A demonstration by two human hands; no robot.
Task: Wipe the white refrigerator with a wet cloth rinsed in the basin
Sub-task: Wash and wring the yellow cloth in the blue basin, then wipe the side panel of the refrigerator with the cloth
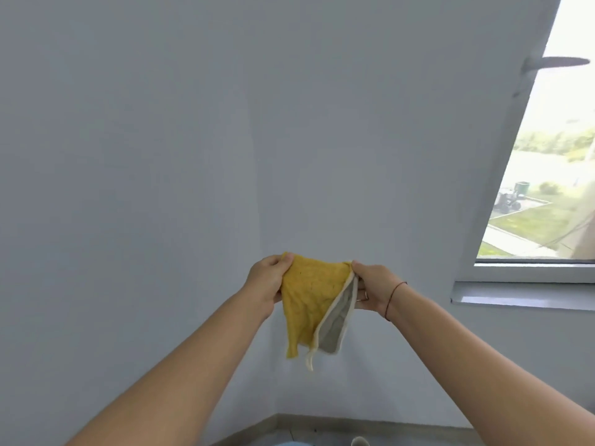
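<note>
A yellow cloth (309, 294) with a grey underside and pale trim hangs in front of me, stretched between both hands. My left hand (265, 281) pinches its upper left corner. My right hand (373, 289) grips its upper right edge, where the grey side folds outward. The lower part of the cloth dangles free. Neither the white refrigerator nor the basin shows in this view.
Plain white walls meet in a corner (257, 188) right behind the cloth. A window (547, 156) with a sill (521, 297) is at the right. A grey baseboard (354, 423) and a strip of floor show at the bottom.
</note>
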